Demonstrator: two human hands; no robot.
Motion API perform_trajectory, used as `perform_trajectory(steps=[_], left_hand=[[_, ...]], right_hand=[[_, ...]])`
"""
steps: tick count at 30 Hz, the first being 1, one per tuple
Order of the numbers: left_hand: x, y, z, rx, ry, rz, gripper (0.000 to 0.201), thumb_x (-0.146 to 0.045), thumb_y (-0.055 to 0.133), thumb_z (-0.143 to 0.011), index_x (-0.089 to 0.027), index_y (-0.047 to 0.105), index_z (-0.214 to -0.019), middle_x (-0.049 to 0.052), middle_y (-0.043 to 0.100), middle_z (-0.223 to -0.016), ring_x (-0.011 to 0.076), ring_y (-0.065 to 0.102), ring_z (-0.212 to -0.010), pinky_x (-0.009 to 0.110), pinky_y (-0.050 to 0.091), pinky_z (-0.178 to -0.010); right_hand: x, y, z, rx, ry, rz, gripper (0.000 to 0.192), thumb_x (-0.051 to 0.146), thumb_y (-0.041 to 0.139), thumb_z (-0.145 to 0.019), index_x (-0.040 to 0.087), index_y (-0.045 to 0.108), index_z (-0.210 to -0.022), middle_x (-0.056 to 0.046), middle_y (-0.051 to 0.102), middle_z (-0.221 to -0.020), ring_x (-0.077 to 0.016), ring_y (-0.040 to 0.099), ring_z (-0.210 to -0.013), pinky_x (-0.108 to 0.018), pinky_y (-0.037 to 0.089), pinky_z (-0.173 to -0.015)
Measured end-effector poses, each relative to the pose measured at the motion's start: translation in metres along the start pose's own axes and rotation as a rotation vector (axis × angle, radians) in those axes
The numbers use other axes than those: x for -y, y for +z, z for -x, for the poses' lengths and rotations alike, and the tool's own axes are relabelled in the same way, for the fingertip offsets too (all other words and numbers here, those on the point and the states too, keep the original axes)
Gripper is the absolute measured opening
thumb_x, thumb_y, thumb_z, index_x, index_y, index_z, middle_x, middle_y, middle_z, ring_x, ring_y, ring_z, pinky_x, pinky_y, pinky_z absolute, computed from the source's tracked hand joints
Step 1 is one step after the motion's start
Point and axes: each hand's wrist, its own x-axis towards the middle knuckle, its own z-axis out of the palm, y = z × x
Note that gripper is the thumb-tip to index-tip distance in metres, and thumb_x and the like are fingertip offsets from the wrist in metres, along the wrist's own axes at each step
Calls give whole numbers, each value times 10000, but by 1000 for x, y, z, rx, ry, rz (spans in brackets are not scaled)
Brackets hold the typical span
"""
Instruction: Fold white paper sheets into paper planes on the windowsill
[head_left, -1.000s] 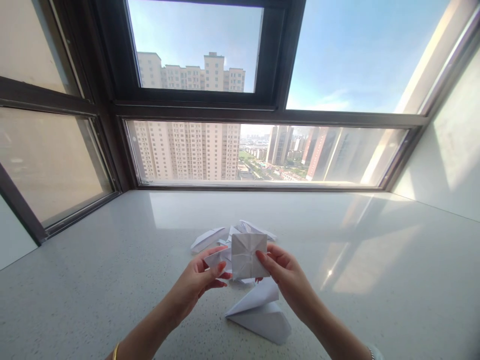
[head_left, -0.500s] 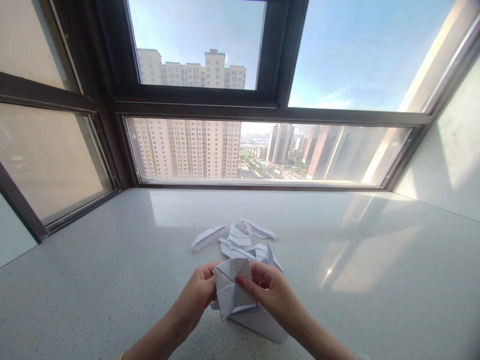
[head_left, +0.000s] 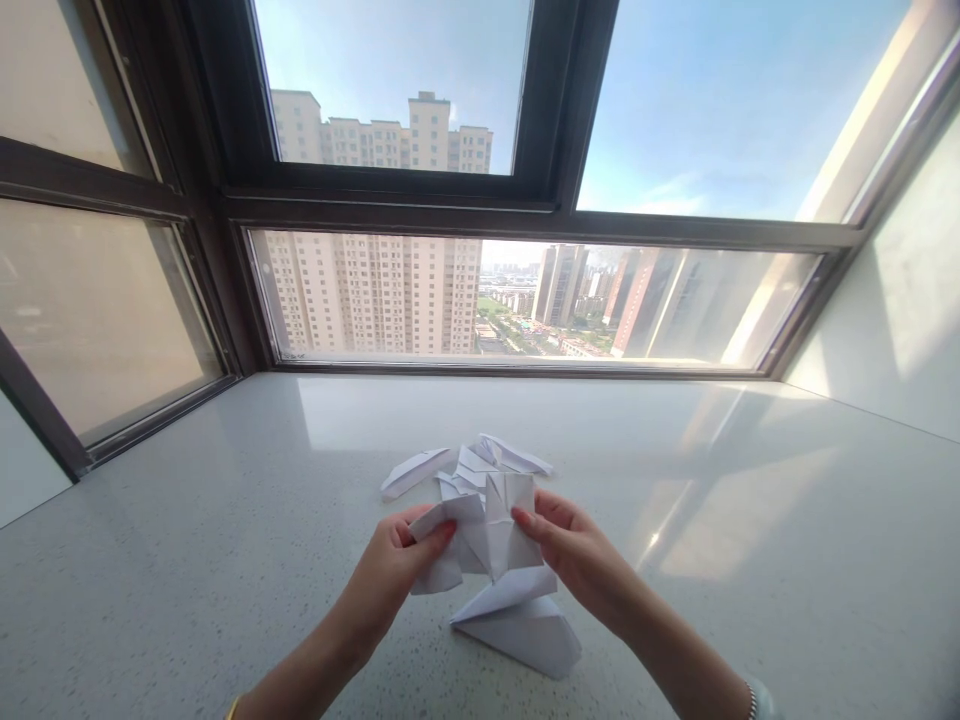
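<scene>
I hold a creased white paper piece [head_left: 484, 530] up in front of me, above a pale speckled stone ledge [head_left: 187, 560]. My left hand [head_left: 390, 560] pinches its left flap, which is pulled outward. My right hand [head_left: 574, 550] pinches its right side with thumb and fingers. The paper is partly spread open between both hands. Right below it lies a folded white paper cone shape [head_left: 525, 630] on the ledge.
Several small folded white paper pieces [head_left: 472, 465] lie in a cluster behind my hands. Dark-framed windows [head_left: 547, 215] enclose the ledge at the back and left, and a white wall [head_left: 885, 300] rises on the right.
The paper went from a flat square held up, down to a crumpled fold close to the ledge, and is now raised and pulled apart sideways between both hands.
</scene>
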Motion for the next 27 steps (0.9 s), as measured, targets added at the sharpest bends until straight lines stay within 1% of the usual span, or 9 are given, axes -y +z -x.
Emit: perform_trajectory(steps=[3, 8, 14, 17, 19, 21, 23, 24, 27], left_hand=[[-2, 4, 2, -55, 39, -24, 346, -372, 653, -628, -150, 667, -893, -3, 611, -629, 128, 494, -614, 202, 347, -549], [-10, 4, 6, 80, 59, -175, 273, -395, 565, -716, -144, 673, -719, -39, 517, -522, 80, 388, -506, 180, 294, -480], [-23, -4, 12, 348, -109, -177, 278, -410, 583, -703, -139, 637, -673, -5, 568, -589, 121, 506, -560, 233, 410, -570], [-27, -4, 14, 390, -130, -154, 296, -418, 591, -698, -130, 652, -734, 14, 603, -642, 134, 545, -610, 236, 430, -600], [-28, -3, 14, 394, -138, -142, 359, -418, 593, -701, -132, 636, -915, 35, 627, -722, 154, 574, -672, 244, 448, -615], [-27, -4, 12, 381, -135, -124, 537, -392, 597, -712, -177, 470, -1188, 47, 635, -809, 166, 592, -705, 268, 471, -620], [-25, -5, 9, 349, -99, -127, 677, -369, 561, -751, -240, 228, -1326, 44, 637, -832, 162, 601, -673, 308, 490, -619], [-24, -6, 8, 329, -57, -145, 664, -363, 530, -773, -257, 192, -1334, 47, 638, -846, 166, 606, -673, 331, 495, -630], [-24, -11, 9, 228, 200, -341, 402, -327, 474, -800, -252, 444, -1194, 94, 565, -1113, 239, 561, -954, 408, 446, -810]], right_hand=[[0, 6, 3, 104, 21, 69, 286, 396, 607, -715, 187, 646, -907, -27, 632, -767, -158, 564, -730, -276, 420, -688], [2, 9, 5, 64, -82, 371, 229, 368, 604, -719, 157, 694, -736, -34, 602, -783, -172, 520, -772, -267, 395, -688], [13, -6, 7, 236, 138, 172, 186, 302, 666, -667, 132, 693, -737, 2, 600, -625, -115, 502, -580, -223, 356, -544], [13, -10, 7, 246, 171, 39, 171, 281, 707, -619, 115, 689, -653, 12, 592, -557, -90, 486, -525, -200, 346, -515], [11, -10, 6, 222, 187, -62, 184, 273, 733, -585, 100, 685, -620, 4, 600, -541, -79, 493, -501, -183, 347, -488], [7, -10, 5, 201, 216, -161, 201, 265, 750, -564, 83, 683, -617, -12, 614, -537, -82, 524, -492, -172, 367, -473], [5, -8, 4, 193, 247, -257, 196, 246, 752, -567, 76, 683, -637, -27, 630, -543, -94, 565, -509, -172, 408, -489], [4, -7, 4, 185, 260, -302, 182, 233, 748, -578, 77, 682, -643, -29, 634, -540, -95, 576, -514, -170, 424, -498], [3, -6, 2, 134, 284, -408, 126, 195, 728, -612, 81, 673, -613, -14, 626, -501, -63, 563, -467, -133, 430, -471]])
